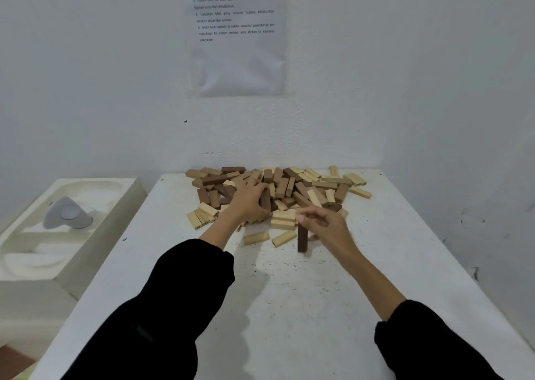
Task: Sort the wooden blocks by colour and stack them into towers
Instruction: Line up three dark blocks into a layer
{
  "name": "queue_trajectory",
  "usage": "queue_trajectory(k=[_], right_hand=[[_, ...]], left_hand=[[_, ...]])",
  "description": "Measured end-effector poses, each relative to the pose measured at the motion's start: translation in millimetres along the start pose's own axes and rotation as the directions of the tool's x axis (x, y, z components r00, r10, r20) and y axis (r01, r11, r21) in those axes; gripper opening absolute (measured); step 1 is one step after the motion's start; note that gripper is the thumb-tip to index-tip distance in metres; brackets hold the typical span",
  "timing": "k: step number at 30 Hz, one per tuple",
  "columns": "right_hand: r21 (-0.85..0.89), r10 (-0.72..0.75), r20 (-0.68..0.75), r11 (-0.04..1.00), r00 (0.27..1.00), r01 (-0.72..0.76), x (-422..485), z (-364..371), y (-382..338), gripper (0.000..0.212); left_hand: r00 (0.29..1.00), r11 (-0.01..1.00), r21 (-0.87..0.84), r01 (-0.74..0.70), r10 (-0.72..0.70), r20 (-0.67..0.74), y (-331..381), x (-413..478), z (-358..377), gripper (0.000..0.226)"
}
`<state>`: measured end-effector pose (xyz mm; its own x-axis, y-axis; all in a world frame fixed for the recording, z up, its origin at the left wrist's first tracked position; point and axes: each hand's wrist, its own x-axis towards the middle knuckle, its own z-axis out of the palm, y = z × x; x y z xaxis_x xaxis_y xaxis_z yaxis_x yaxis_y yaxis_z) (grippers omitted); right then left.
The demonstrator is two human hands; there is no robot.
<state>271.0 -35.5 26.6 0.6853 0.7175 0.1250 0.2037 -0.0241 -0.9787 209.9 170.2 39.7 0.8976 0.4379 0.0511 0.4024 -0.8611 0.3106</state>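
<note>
A heap of wooden blocks (289,185) in light, mid-brown and dark brown lies at the far end of the white table (289,307). My left hand (249,200) reaches into the heap and grips a dark brown block (265,201). My right hand (327,226) hovers just in front of the heap with curled fingers, right above a dark brown block (302,239) that stands on end on the table; whether the fingers touch it I cannot tell. A short stack of light blocks (283,220) sits between my hands. Two loose light blocks (256,238) lie nearer me.
The table stands in a corner, with walls behind and to the right. A printed sheet (236,32) hangs on the back wall. Left of the table stands a white moulded foam tray (58,226) with a grey object (68,213) in it.
</note>
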Motion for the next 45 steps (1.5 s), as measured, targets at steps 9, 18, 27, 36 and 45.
queue_trajectory(k=[9,18,27,36,45], right_hand=[[-0.165,-0.028,-0.081,0.986,0.996,0.014,-58.8,37.2,29.0,0.01],[-0.261,-0.166,-0.028,0.953,0.986,0.153,-63.0,38.3,35.6,0.013],[-0.394,-0.216,0.024,0.895,0.976,0.208,-62.9,40.3,38.7,0.012],[-0.352,-0.19,-0.235,0.931,0.953,0.099,-51.2,30.7,34.1,0.015],[-0.717,0.015,-0.335,0.644,0.942,-0.265,26.8,-27.5,19.1,0.051]], left_hand=[[0.994,0.964,-0.266,-0.024,-0.006,-0.11,18.5,-47.6,-11.1,0.075],[0.999,0.946,-0.323,-0.035,0.034,-0.012,19.2,-146.4,13.0,0.076],[0.988,0.91,-0.404,-0.091,0.133,0.076,19.7,-177.0,38.1,0.083],[0.992,0.913,-0.389,-0.124,0.118,-0.039,21.3,-177.1,58.6,0.087],[0.988,0.931,-0.335,-0.145,0.12,-0.094,26.5,-177.5,60.3,0.081]])
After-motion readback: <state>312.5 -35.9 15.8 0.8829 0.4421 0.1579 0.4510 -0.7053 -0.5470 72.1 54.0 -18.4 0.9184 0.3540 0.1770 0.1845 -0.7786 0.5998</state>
